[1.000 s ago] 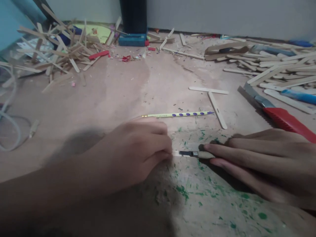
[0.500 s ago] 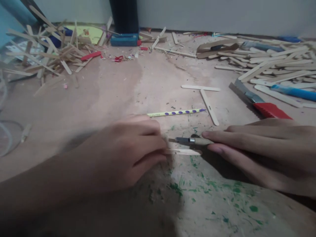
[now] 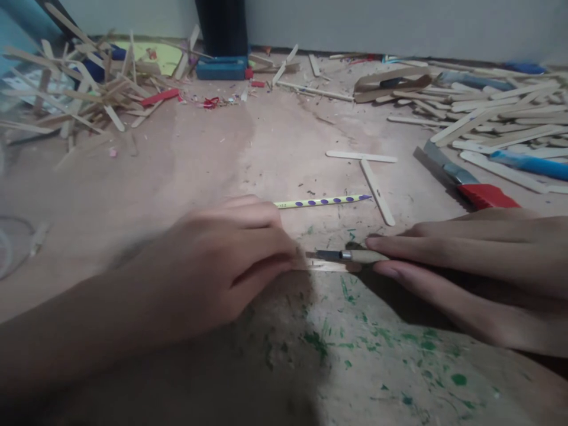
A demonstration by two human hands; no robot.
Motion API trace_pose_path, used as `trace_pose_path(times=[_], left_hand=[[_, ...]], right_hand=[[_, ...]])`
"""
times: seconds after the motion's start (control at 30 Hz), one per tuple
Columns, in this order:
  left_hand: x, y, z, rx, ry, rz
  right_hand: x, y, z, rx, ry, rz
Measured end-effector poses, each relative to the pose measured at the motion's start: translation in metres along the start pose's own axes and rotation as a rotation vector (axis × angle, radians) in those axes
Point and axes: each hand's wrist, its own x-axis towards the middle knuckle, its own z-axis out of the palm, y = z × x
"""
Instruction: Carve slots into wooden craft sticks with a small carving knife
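Note:
My left hand (image 3: 239, 254) is closed over one end of a popsicle stick (image 3: 328, 267) that lies on the table; its fingertips are hidden. Between the thumb and fingers of my right hand (image 3: 457, 260) is a craft knife (image 3: 361, 255), its blade pointing left, just above the stick. Whether the blade touches the wood I cannot tell. Beyond my left hand lies a yellow pencil with purple dots (image 3: 323, 202), one end hidden behind that hand. Its purple tip is close to a popsicle stick (image 3: 377, 192) that forms a T with another stick (image 3: 361, 157).
A red-handled cutter (image 3: 486, 196) lies beyond my right hand. Piles of popsicle sticks stand at the back right (image 3: 501, 112) and back left (image 3: 84, 89). A blue block (image 3: 222, 68) sits by the wall. Green paint marks (image 3: 381, 337) spot the table (image 3: 213, 148).
My left hand has shifted slightly left and up in view, covering more of the pencil. The held stick has moved up closer under the knife blade, which stays nearly in place.

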Motion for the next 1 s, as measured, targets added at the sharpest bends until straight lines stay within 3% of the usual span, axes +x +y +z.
trace_pose_path(times=[0.17, 0.43, 0.67, 0.83, 1.0], left_hand=[[-0.002, -0.001, 0.001, -0.031, -0.001, 0.01], [0.0, -0.001, 0.002, -0.001, -0.005, 0.03], [0.005, 0.005, -0.001, 0.052, -0.052, 0.038], [-0.001, 0.003, -0.001, 0.134, -0.032, 0.114], [-0.002, 0.004, -0.003, 0.24, -0.04, 0.168]], right_hand=[[0.004, -0.009, 0.009, -0.031, 0.03, -0.018], [0.02, -0.005, 0.009, 0.174, -0.159, -0.096], [0.019, -0.008, 0.012, 0.193, -0.12, -0.065], [0.016, -0.008, 0.017, 0.179, 0.114, -0.029], [0.013, -0.007, 0.017, 0.038, 0.13, 0.023]])
